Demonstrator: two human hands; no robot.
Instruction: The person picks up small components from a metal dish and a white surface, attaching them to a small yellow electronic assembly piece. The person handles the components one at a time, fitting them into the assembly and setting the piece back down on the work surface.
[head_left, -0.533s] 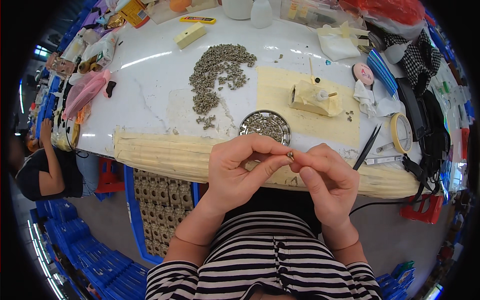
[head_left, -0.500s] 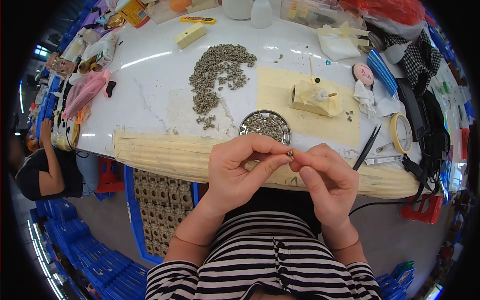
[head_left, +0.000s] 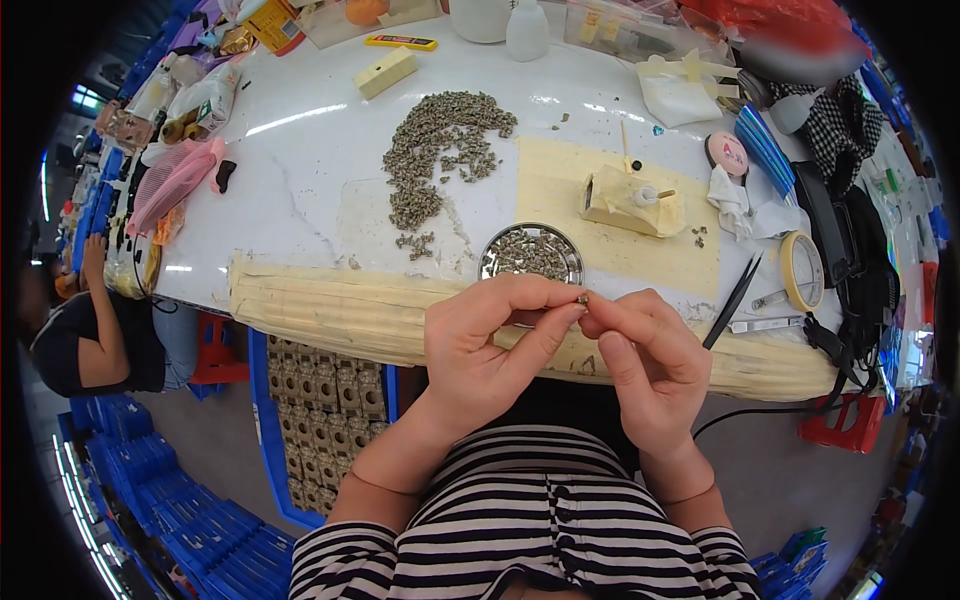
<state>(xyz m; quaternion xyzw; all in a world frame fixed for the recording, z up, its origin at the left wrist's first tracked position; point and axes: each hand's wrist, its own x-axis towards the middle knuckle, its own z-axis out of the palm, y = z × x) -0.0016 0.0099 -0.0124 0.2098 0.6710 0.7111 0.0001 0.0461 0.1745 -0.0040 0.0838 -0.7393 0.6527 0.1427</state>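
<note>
A tiny brassy-grey metal part (head_left: 582, 299) sits between my hands, just past the table's front edge. My left hand (head_left: 478, 345) pinches it between thumb and forefinger. My right hand (head_left: 650, 370) is curled, its fingertips closed against the part's other side; the fingers partly hide the piece, so its exact shape cannot be made out. Right behind my fingers stands a round metal dish (head_left: 487, 262) with many similar small parts in it. Further back on the white table lies a large curved heap of small metal parts (head_left: 415, 150).
A tape-wrapped block (head_left: 610, 200) rests on a yellowish sheet (head_left: 545, 180). Black tweezers (head_left: 735, 300) and a tape roll (head_left: 790, 270) lie at the right. Below the table's padded edge (head_left: 320, 310) is a blue crate (head_left: 262, 420) of metal pieces. Another person (head_left: 100, 340) sits at far left.
My hands stay almost in place, pinching the small metal part, with slight finger shifts. The whole view has moved a few pixels.
</note>
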